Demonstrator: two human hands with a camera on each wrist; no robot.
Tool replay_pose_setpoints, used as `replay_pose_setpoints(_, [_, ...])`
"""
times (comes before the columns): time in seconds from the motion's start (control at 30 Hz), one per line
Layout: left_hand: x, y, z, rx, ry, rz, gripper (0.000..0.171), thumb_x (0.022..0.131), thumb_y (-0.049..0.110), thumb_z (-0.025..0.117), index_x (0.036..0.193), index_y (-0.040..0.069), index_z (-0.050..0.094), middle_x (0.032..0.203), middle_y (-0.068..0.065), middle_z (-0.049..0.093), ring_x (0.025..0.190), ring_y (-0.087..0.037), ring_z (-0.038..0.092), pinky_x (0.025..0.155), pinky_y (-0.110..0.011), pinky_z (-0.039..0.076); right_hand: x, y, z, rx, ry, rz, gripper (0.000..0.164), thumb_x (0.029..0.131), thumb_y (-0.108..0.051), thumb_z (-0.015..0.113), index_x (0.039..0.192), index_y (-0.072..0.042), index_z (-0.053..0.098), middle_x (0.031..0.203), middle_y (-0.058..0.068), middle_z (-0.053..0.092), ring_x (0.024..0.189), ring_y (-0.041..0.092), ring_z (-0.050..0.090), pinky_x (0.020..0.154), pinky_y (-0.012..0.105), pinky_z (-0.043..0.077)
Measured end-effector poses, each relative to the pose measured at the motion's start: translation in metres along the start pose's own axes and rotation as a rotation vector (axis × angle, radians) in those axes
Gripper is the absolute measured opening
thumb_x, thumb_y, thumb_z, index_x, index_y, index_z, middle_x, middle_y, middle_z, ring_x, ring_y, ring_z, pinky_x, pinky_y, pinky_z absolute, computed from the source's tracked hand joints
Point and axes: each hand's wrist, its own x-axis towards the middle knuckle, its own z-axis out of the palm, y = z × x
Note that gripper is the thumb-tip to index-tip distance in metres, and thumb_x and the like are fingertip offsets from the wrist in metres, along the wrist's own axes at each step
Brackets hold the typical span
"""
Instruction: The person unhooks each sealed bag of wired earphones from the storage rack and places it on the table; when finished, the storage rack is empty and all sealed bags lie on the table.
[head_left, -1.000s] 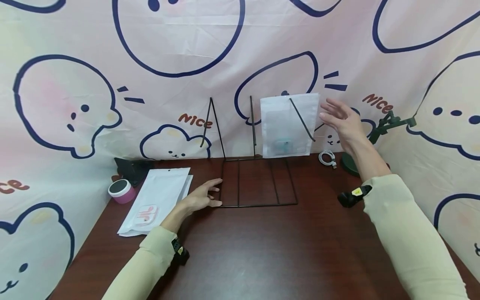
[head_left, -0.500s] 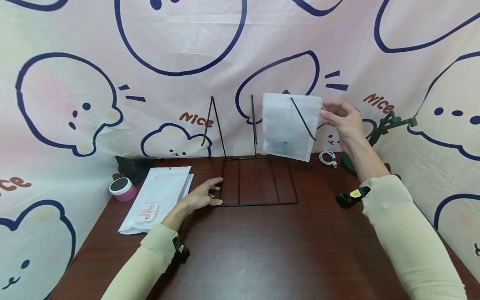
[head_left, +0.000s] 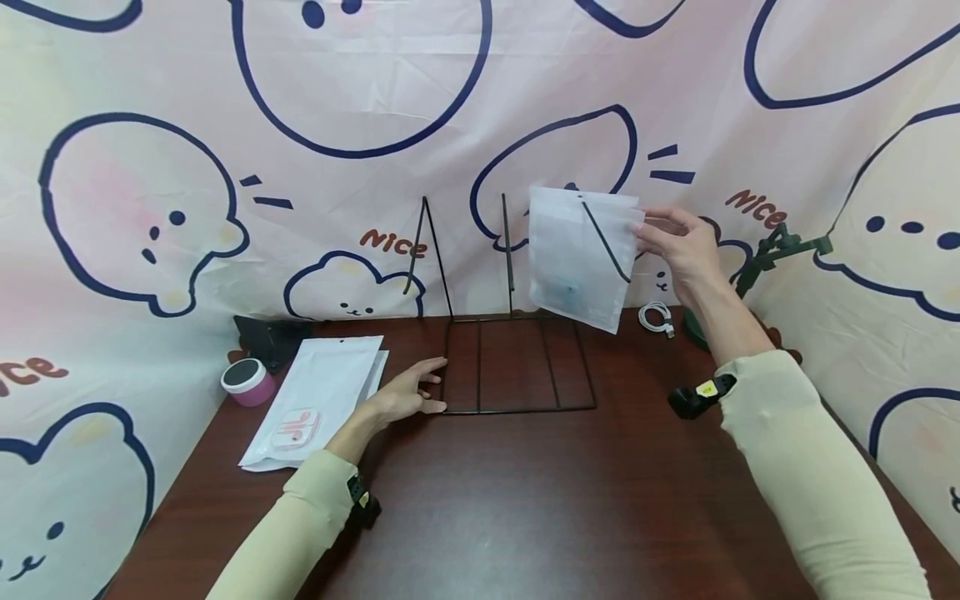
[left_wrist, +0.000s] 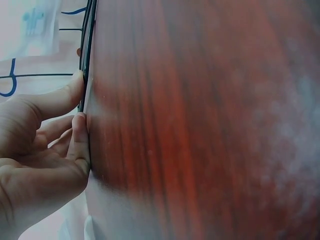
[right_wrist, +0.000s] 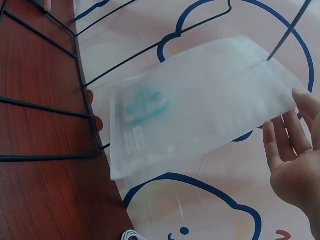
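A black wire rack (head_left: 517, 410) stands at the back of the table. One of its prongs meets a translucent white pouch (head_left: 573, 258) near the pouch's top edge, and the pouch hangs tilted. A blurred green shape shows through its lower part. My right hand (head_left: 682, 250) pinches the pouch's right edge between thumb and fingers. In the right wrist view that hand (right_wrist: 300, 145) is at the edge with its fingertips. My left hand (head_left: 405, 392) reaches to the rack's left base wire, its thumb and fingertips spread and touching it. In the left wrist view, the same hand (left_wrist: 50, 130) rests along the wire.
White pouches (head_left: 330, 375) lie stacked on the left, a pink earphone picture showing on the top one. Behind are a pink jar (head_left: 249, 383) and a black object (head_left: 272, 340). To the right sit a coiled white cable (head_left: 656, 318) and a green stand (head_left: 776, 254).
My right hand has moved in to the pouch and taken hold of its right edge. The pouch has tilted, its lower right corner dropping. The left hand stays in place.
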Motion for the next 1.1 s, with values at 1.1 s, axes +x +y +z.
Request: replay_pose_setpoints(1.1, [-0.001, -0.002, 0.001, -0.011, -0.003, 0.005, 0.081, 0.087, 0.009, 0.073, 0.154, 0.020, 0.029, 0.150, -0.013, 0.035, 0.124, -0.035, 0.047, 0.099, -0.048, 0.045, -0.073, -0.012, -0.030, -0.064, -0.110, -0.071, 0.044, 0.084, -0.018, 0.077, 0.124, -0.005, 0.065, 0.120, 0.008, 0.063, 0.097, 0.021, 0.062, 0.071, 0.025, 0.058])
